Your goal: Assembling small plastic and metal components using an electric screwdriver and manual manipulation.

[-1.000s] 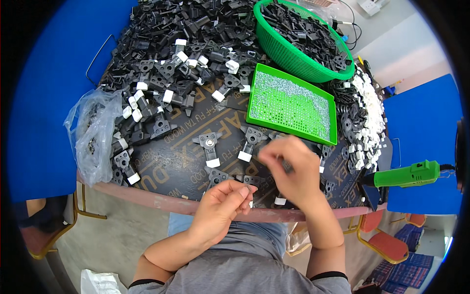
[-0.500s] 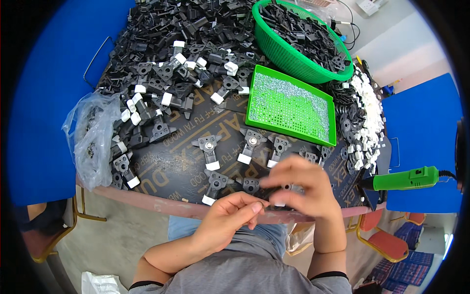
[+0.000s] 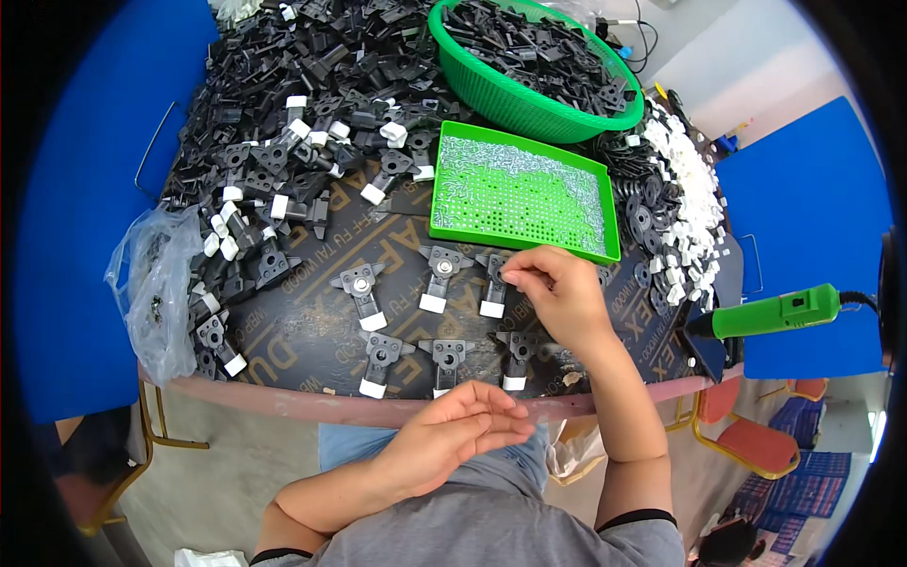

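From my end, the right hand (image 3: 557, 298) has gone from the near edge of the counter (image 3: 312, 312), where it worked against the left half a second ago, out to the upper row of black plastic brackets (image 3: 444, 274). Its fingers (image 3: 515, 277) are pinched on the top of the third bracket (image 3: 493, 279) in that row, just below the green perforated tray (image 3: 524, 194). The left hand (image 3: 453, 430) has dropped back to the lap, palm up, fingers loosely curled and holding nothing I can see.

I read that as the hands parting after a joint bit of handling, with the work now sitting at that third bracket; 6 brackets lie in 2 rows of 3, each with a white end cap.

The pinch itself hides whatever small piece may be in it, possibly a screw; I cannot tell. The right hand also covers part of the bracket, and the green power screwdriver (image 3: 770, 312) is partly cut off by the rim.
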Demonstrator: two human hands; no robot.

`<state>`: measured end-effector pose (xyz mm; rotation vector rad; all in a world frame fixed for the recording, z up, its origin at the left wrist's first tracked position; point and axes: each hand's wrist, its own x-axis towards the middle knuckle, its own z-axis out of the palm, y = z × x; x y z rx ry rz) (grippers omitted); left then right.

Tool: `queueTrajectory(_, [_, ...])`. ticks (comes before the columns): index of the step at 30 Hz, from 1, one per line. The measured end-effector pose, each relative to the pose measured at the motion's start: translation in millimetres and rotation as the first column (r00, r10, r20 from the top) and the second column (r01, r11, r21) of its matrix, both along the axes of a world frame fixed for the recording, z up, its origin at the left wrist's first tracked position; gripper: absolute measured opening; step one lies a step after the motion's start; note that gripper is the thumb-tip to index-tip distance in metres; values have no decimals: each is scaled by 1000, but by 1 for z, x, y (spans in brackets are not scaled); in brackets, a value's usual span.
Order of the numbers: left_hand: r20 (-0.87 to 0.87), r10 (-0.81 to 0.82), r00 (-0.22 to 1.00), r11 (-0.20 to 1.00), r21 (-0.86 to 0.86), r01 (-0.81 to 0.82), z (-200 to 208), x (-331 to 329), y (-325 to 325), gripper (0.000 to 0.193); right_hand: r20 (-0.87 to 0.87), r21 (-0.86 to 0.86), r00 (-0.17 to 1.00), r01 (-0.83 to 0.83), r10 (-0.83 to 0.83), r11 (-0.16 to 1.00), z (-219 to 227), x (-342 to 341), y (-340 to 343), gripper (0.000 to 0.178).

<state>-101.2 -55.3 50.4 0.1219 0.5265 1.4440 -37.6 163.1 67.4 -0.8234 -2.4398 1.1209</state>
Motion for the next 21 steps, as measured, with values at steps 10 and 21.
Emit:
queueTrajectory(10, [80, -31, 996, 999, 12, 30, 1, -10, 4, 44, -273, 59, 958, -69, 83, 996, 22, 14, -11, 16])
queueTrajectory(21, [115, -171, 979, 985, -3, 172, 11, -4, 25, 58, -322, -110, 886, -384, 332, 917, 20, 63, -40, 23])
